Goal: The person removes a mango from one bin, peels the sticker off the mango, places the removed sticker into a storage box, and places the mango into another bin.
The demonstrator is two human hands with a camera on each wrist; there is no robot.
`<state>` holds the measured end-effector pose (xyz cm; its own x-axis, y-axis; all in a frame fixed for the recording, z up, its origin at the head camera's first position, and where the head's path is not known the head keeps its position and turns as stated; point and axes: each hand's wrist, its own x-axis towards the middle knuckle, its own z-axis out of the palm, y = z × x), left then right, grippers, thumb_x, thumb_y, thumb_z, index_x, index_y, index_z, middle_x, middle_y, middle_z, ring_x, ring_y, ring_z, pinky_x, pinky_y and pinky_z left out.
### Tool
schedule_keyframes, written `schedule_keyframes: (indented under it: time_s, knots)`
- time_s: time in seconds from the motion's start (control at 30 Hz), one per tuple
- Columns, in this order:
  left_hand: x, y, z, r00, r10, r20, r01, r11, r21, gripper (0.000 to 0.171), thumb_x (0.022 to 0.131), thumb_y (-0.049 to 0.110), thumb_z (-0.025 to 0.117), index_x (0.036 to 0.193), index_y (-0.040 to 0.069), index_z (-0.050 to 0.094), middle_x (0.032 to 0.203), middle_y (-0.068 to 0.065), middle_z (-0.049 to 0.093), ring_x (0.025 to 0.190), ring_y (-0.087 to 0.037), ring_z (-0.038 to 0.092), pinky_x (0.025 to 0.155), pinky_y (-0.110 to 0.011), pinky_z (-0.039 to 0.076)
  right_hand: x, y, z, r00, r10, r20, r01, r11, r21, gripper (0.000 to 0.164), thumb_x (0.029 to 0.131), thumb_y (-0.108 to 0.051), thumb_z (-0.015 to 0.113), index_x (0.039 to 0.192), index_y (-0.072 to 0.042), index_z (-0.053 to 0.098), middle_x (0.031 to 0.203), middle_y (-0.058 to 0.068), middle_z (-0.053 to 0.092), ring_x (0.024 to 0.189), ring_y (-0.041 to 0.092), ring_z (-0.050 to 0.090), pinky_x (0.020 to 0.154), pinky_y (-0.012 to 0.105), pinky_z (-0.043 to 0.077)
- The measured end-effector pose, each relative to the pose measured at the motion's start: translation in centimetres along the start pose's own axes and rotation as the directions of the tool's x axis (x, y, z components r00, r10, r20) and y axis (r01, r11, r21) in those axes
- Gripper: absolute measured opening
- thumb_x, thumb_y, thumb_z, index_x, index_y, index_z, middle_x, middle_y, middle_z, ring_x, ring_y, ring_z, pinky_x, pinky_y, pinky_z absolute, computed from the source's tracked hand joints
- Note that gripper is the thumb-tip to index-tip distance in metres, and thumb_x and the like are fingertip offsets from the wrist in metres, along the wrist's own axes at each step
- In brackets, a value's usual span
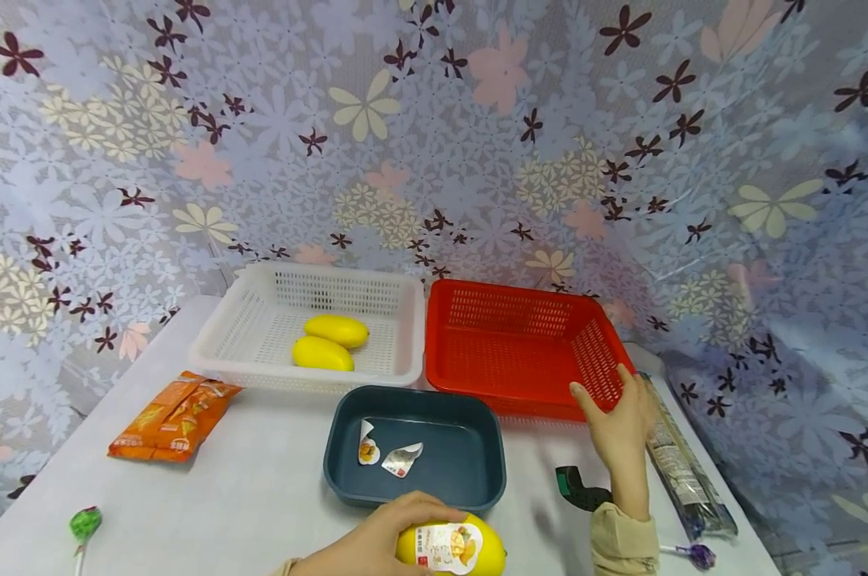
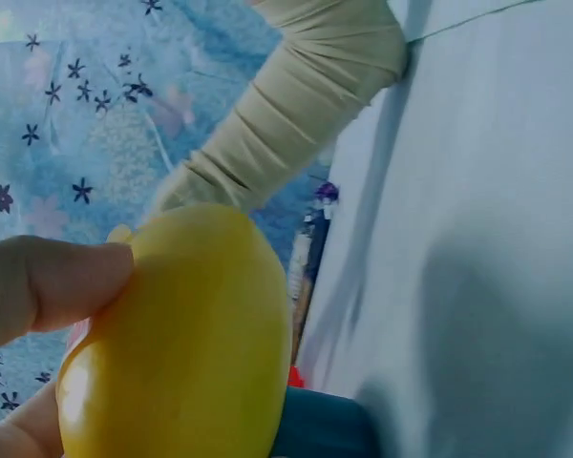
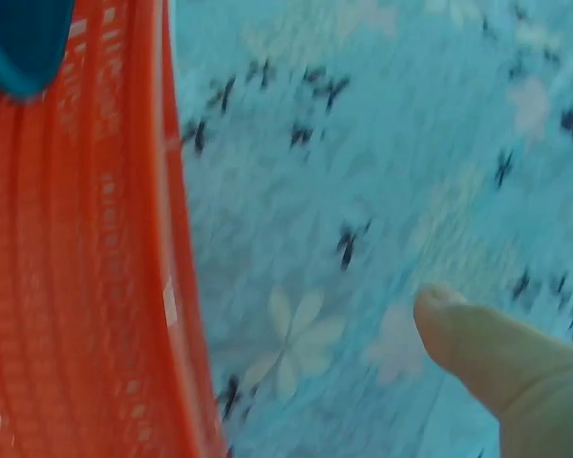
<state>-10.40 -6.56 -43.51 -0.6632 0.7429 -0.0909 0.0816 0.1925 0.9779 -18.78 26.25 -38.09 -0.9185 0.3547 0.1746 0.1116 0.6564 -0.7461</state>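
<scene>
My left hand (image 1: pixel 398 532) holds a yellow mango (image 1: pixel 487 544) at the front of the table. A white label with a mango picture faces up on it. In the left wrist view the same mango (image 2: pixel 186 334) is large, with the thumb on its side. My right hand (image 1: pixel 621 424) is raised by the right front corner of a red basket (image 1: pixel 509 360), thumb and fingers spread, with nothing in them. Just beyond the left hand stands a dark blue tray (image 1: pixel 333 460), holding two peeled label pieces (image 1: pixel 402 460). Two yellow mangoes (image 1: pixel 323 354) lie in a white basket (image 1: pixel 221 344).
An orange snack bag (image 1: pixel 174 420) and a green lollipop (image 1: pixel 85 522) lie on the left. On the right are a black-and-green handled object (image 1: pixel 581 490), a long clear packet (image 1: pixel 682 472) and a purple lollipop (image 1: pixel 700 556). A flowered cloth (image 1: pixel 434 160) hangs behind the table.
</scene>
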Motion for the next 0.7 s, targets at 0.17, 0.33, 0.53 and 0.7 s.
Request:
schedule_keyframes:
  time_s: [0.17,0.33,0.53,0.7]
  knots:
    - [-0.5,-1.5,0.2,0.999,0.034,0.018,-0.035,0.998,0.049,0.055,0.081,0.028,0.077,0.133,0.033,0.057,0.126,0.008,0.054,0.108,-0.002,0.047,0.087,-0.02,0.045,-1.8,-2.1,0.8,0.975,-0.153,0.162,0.136,0.985,0.109,0.076,0.092,-0.032,0.065,0.152,-0.007,0.026,0.156,0.023,0.027,0.142,0.045,0.025,0.11,0.065,0.026]
    - [-1.2,-3.2,-0.3,0.998,0.062,-0.01,-0.06,0.99,0.126,0.055,0.08,0.03,0.078,0.132,0.03,0.059,0.124,0.007,0.057,0.107,0.001,0.047,0.088,-0.021,0.044,-4.6,-3.6,2.8,0.841,-0.473,0.263,0.335,0.837,0.432,0.06,0.093,-0.007,0.061,0.148,-0.008,0.035,0.145,0.014,0.047,0.132,0.015,0.047,0.103,0.029,0.046]
    - [-1.6,-3.9,-1.2,0.999,-0.045,-0.016,0.046,0.997,0.064,0.053,0.081,0.032,0.078,0.13,0.034,0.059,0.125,0.01,0.055,0.105,-0.003,0.048,0.087,-0.022,0.045,-8.1,-3.7,5.3,0.41,-0.727,0.55,0.059,0.624,0.78,0.054,0.098,-0.006,0.051,0.148,-0.002,0.03,0.137,0.003,0.056,0.123,0.016,0.056,0.1,0.03,0.049]
    - [-1.9,-4.1,-1.1,0.994,-0.106,-0.027,0.106,0.994,-0.02,0.048,0.081,0.032,0.078,0.125,0.033,0.06,0.124,0.007,0.055,0.104,-0.01,0.051,0.086,-0.024,0.049,-10.2,-1.7,6.6,0.25,-0.636,0.73,-0.262,0.682,0.683,0.056,0.099,-0.019,0.052,0.146,0.002,0.03,0.137,0.001,0.056,0.125,0.016,0.055,0.105,0.031,0.046]
